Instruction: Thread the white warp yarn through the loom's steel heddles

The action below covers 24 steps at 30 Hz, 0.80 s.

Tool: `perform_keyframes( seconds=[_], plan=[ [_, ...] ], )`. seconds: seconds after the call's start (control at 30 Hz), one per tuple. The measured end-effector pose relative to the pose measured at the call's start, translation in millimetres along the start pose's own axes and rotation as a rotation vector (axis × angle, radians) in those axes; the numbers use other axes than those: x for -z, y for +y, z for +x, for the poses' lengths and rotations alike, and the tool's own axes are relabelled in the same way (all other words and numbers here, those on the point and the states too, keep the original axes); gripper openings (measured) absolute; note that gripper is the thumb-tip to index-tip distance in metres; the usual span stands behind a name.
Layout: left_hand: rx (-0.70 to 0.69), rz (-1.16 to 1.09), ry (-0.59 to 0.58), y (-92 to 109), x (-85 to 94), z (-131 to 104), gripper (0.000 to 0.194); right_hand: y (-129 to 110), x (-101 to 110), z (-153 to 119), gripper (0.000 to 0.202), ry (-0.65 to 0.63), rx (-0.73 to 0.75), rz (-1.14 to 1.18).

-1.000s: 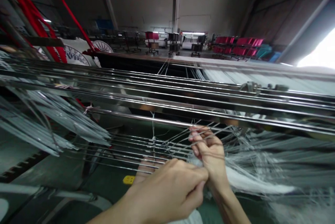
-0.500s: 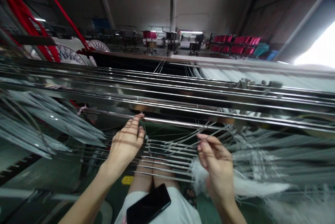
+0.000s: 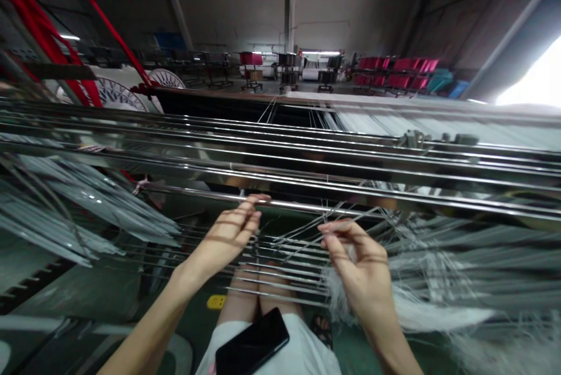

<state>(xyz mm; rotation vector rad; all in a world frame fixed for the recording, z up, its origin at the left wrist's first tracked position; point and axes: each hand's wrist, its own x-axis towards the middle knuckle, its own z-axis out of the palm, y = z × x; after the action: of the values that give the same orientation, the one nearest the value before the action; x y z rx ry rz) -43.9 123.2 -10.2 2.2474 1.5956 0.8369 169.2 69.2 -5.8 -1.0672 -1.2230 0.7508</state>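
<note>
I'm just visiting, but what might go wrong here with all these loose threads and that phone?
The right hand seems to pinch thin threads that cross one another, so a pull might snag or tangle them.

The tangled white threads lie close by, and the right hand or its forearm might catch on them.

The phone lies loose and slanted on the person's lap; it might slide off if the legs shift.

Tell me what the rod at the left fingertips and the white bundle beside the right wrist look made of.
Rod: polished metal, possibly steel, given its bright highlights. White bundle: matte yarn or fibre, probably, judging by wispy edges.
</note>
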Motion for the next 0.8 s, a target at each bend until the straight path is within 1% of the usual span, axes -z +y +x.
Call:
perform_keyframes(
  seconds=[0.07,0.1,0.13,0.17,0.2,0.23,0.27,0.3,0.33,0.4,0.43,0.47,0.5,0.53,0.57,0.6,0.63,0.67,0.7,0.73,0.77,0.8],
  plan=[
    [-0.198,-0.201,-0.168,33,4.4,-13,0.027,-4,-3,4,0.006,-0.072,0.047,-0.115],
    [-0.289,-0.237,-0.251,50,6.6,-21,0.026,-3,-5,5,0.006,-0.091,0.042,-0.092],
    [-0.347,-0.229,-0.326,64,8.4,-28,0.024,-1,-8,5,0.006,-0.085,0.014,-0.014],
    [-0.378,-0.215,-0.366,72,9.5,-34,0.023,3,-9,4,0.005,-0.058,-0.033,0.091],
    [-0.379,-0.202,-0.377,74,9.6,-37,0.023,7,-10,0,0.006,-0.018,-0.090,0.193],
    [-0.353,-0.204,-0.370,70,8.7,-37,0.023,11,-9,-5,0.007,0.027,-0.139,0.268],
    [-0.304,-0.225,-0.337,60,6.8,-34,0.023,13,-7,-11,0.009,0.076,-0.164,0.306],
    [-0.239,-0.255,-0.275,45,4.1,-27,0.024,14,-4,-17,0.010,0.120,-0.153,0.313],
    [-0.156,-0.289,-0.196,29,1.0,-19,0.024,14,0,-22,0.009,0.162,-0.105,0.305],
    [0.044,-0.368,-0.034,-1,-5.3,-1,0.026,9,6,-30,0.005,0.233,0.039,0.309],
    [0.127,-0.423,-0.004,-9,-7.8,6,0.028,7,8,-32,0.006,0.242,0.084,0.320],
    [0.176,-0.473,0.004,-13,-9.4,11,0.030,6,8,-32,0.006,0.228,0.085,0.330],
    [0.175,-0.509,-0.010,-12,-10.1,12,0.030,6,8,-32,0.006,0.203,0.046,0.337],
    [0.127,-0.514,-0.024,-7,-9.9,11,0.029,8,7,-31,0.006,0.177,-0.015,0.334],
    [0.049,-0.483,-0.018,0,-8.8,7,0.027,11,5,-29,0.007,0.159,-0.074,0.323],
    [-0.034,-0.425,0.006,6,-7.3,3,0.026,14,4,-28,0.008,0.148,-0.119,0.307],
    [-0.087,-0.362,0.035,10,-5.8,-1,0.024,16,2,-27,0.011,0.139,-0.143,0.292],
    [-0.097,-0.312,0.068,10,-4.6,-3,0.023,19,1,-26,0.013,0.122,-0.148,0.281],
    [-0.065,-0.284,0.095,7,-3.9,-3,0.024,20,0,-25,0.014,0.095,-0.147,0.271],
    [0.002,-0.283,0.113,0,-4.0,-1,0.029,20,0,-23,0.014,0.066,-0.140,0.268],
    [0.081,-0.313,0.122,-8,-4.6,4,0.036,19,-1,-22,0.014,0.038,-0.134,0.270],
    [0.150,-0.368,0.105,-16,-5.5,10,0.041,18,-2,-21,0.013,0.019,-0.125,0.276]
  ],
)
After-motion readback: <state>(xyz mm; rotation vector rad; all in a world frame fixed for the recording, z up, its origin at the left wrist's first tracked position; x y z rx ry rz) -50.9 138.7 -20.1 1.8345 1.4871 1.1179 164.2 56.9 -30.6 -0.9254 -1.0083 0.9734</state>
